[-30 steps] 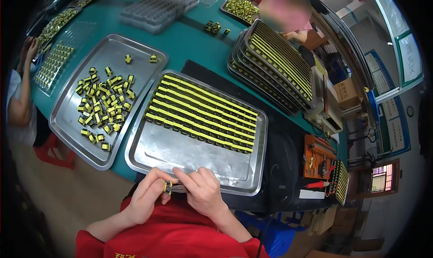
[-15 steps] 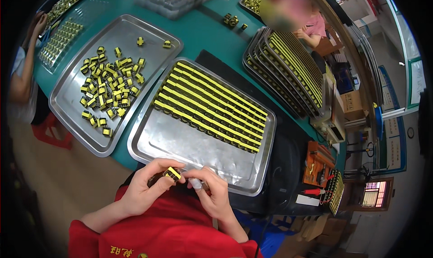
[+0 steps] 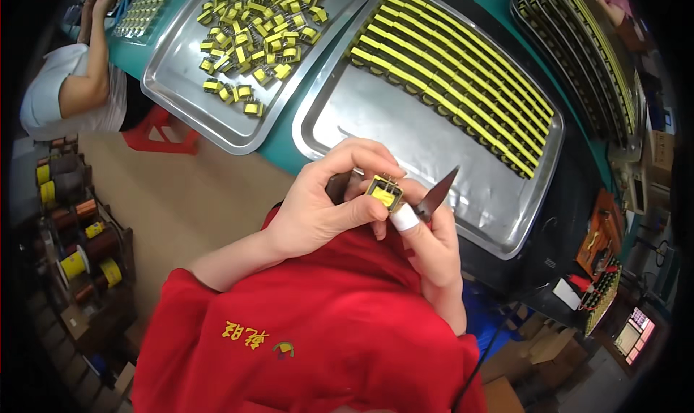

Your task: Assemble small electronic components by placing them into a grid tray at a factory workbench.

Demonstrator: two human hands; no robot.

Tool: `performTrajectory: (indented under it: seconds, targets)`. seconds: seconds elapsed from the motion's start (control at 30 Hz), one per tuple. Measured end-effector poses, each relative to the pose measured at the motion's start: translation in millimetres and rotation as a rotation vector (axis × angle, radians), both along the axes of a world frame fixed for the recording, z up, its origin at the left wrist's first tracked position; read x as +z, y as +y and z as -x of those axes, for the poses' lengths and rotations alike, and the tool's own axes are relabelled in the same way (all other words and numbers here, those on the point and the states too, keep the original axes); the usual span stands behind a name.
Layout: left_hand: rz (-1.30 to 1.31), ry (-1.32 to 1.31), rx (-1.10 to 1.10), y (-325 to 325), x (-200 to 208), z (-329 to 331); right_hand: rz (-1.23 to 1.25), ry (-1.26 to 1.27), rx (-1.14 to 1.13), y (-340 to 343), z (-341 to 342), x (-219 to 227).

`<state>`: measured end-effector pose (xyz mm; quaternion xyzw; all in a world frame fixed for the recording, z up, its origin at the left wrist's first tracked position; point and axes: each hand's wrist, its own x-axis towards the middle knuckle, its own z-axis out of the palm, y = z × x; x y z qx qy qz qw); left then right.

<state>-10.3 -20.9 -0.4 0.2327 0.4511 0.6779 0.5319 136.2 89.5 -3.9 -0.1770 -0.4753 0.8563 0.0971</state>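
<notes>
A small yellow-and-black transformer (image 3: pixel 385 194) with metal pins is pinched between the thumb and fingers of my left hand (image 3: pixel 325 196). Close against it, my right hand (image 3: pixel 432 243) grips a tool with a dark pointed blade (image 3: pixel 438 194), whose tip sticks out toward the upper right; the rest of the tool is mostly hidden. White tape wraps my right thumb. Beyond my hands lies a metal tray (image 3: pixel 463 203) holding neat rows of transformers (image 3: pixel 448 73). To its left, a second metal tray (image 3: pixel 173 80) carries a loose heap of transformers (image 3: pixel 260 37).
Stacked trays of transformers (image 3: pixel 578 52) stand at the far right. An orange toolbox (image 3: pixel 600 232) sits on the right side of the bench. At the left are a co-worker's arm (image 3: pixel 90 73), a red stool (image 3: pixel 159 135) and wire spools (image 3: pixel 79 261).
The view has tipped down and toward my body, so the trays appear higher. The transformer has been turned in my left hand, and the dark blade now shows beside my right thumb.
</notes>
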Motion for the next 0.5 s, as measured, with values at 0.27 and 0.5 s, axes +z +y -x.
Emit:
performTrajectory:
  seconds: [0.27, 0.5]
  targets:
    - [-0.038, -0.063, 0.004, -2.8, -3.4, -3.9, 0.169, 0.112, -0.055, -11.0, 0.2, -11.3]
    - [-0.089, -0.031, -0.019, -3.6, -0.4, -3.5, 0.226, 0.109, -0.068, -11.1, -1.8, -9.9]
